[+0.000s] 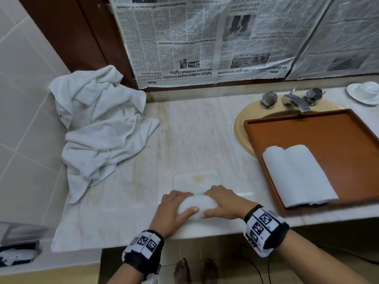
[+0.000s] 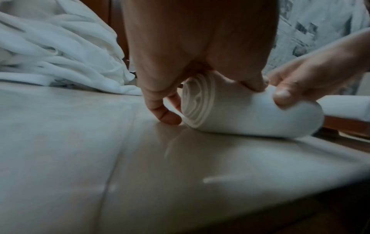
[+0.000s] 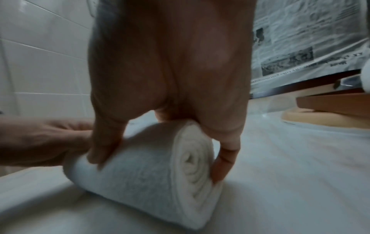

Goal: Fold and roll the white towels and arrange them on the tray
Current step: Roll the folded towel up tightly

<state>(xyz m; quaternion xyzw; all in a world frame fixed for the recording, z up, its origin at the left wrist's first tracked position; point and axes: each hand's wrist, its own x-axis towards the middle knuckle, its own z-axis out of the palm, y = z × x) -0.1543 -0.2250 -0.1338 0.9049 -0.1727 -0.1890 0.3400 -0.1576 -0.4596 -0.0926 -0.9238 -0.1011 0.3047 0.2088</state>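
A white towel roll (image 1: 196,203) lies near the front edge of the marble counter (image 1: 194,136), and its unrolled flat part (image 1: 196,179) stretches away from me. My left hand (image 1: 176,204) grips the roll's left end, fingers over the top and thumb on the near side. My right hand (image 1: 223,201) grips the right end the same way. The left wrist view shows the spiral end of the towel roll (image 2: 250,117) under the left hand (image 2: 200,63). The right wrist view shows the towel roll (image 3: 150,174) under the right hand (image 3: 170,79). Two rolled towels (image 1: 297,177) lie side by side on the brown tray (image 1: 328,138).
A heap of loose white towels (image 1: 98,124) fills the counter's left side against the tiled wall. The tray sits over a beige sink (image 1: 240,124) with a faucet (image 1: 295,99). A white cup and saucer (image 1: 365,92) stand far right. Newspaper (image 1: 194,37) covers the back wall.
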